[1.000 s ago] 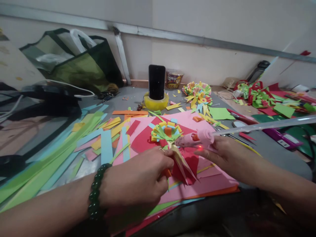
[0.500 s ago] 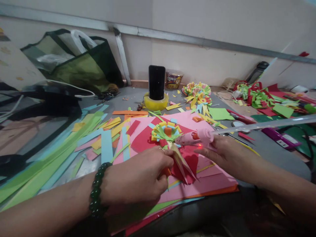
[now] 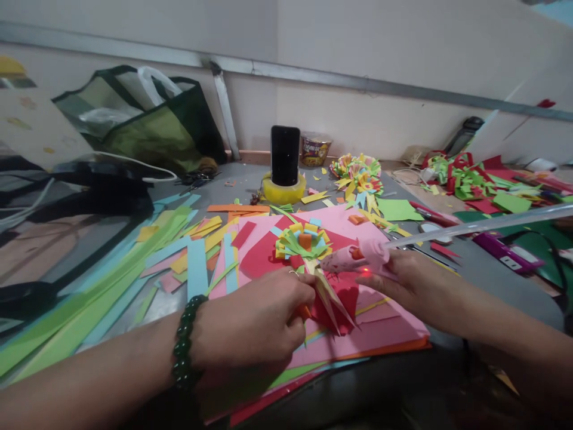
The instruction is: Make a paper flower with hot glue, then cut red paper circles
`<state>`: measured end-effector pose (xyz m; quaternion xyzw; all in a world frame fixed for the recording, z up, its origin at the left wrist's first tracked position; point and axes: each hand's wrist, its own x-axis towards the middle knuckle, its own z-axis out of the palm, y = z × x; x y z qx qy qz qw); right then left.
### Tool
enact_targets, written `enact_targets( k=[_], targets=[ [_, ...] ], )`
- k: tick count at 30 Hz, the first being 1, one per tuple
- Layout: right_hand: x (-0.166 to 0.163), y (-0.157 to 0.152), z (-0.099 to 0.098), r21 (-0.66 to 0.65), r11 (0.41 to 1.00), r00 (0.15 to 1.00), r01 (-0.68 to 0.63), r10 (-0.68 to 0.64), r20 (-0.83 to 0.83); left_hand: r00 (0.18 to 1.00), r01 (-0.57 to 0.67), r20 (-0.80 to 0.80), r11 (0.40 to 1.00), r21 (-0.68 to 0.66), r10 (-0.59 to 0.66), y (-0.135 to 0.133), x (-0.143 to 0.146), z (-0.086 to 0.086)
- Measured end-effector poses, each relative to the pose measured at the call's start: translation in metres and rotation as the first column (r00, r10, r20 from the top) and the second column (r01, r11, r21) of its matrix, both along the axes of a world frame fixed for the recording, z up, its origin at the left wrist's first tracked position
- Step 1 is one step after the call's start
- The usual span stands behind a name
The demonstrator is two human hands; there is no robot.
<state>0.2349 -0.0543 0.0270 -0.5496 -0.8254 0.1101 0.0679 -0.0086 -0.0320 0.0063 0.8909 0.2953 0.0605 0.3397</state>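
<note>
My right hand [image 3: 416,280] grips a pink hot glue gun [image 3: 344,260] with a small red light lit; a long clear glue stick [image 3: 483,227] runs out of its back. Its nozzle points left, close to the base of a paper flower [image 3: 305,241] of yellow, blue and green loops with an orange centre. Pale pointed paper tails [image 3: 330,298] hang below the flower. My left hand [image 3: 259,313], closed beside those tails, has a bit of orange paper [image 3: 305,311] showing between its fingers. Red paper [image 3: 264,254] and pink sheets [image 3: 380,337] lie underneath.
Paper strips [image 3: 107,292] cover the left side. A phone [image 3: 285,156] stands in a yellow tape roll [image 3: 283,190], near a cup [image 3: 315,149]. Behind are finished-looking paper flowers [image 3: 356,170] and a green bag [image 3: 156,128]. A purple tool [image 3: 508,252] lies at right.
The camera view has shifted slightly. The glue gun's nozzle has dipped a little near the flower's base, while my left hand keeps its place beside the tails.
</note>
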Motion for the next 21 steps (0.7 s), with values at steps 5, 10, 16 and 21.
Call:
enact_targets(
  k=[5, 10, 16, 21],
  targets=[
    [-0.0032, 0.0023, -0.0018, 0.039, 0.998, 0.998, 0.059, -0.059, 0.008, 1.0, -0.001, -0.02, 0.999, -0.034, 0.001, 0.0002, -0.0001, 0.0003],
    [-0.001, 0.0004, 0.0017, 0.01, 0.999, 0.999, -0.031, 0.031, -0.037, 1.0, -0.007, 0.001, 0.999, -0.038, 0.007, 0.0001, -0.0011, -0.0008],
    [0.0006, -0.002, 0.0042, 0.079, 0.994, 0.997, 0.072, -0.07, -0.034, 1.0, -0.015, 0.017, 0.999, -0.04, 0.016, 0.0006, -0.0006, -0.0006],
    [-0.0026, 0.0003, 0.0001, 0.068, 0.998, 0.998, 0.0, 0.004, -0.063, 0.999, -0.024, -0.026, 1.0, 0.007, 0.024, 0.0003, 0.0003, -0.0008]
  ],
)
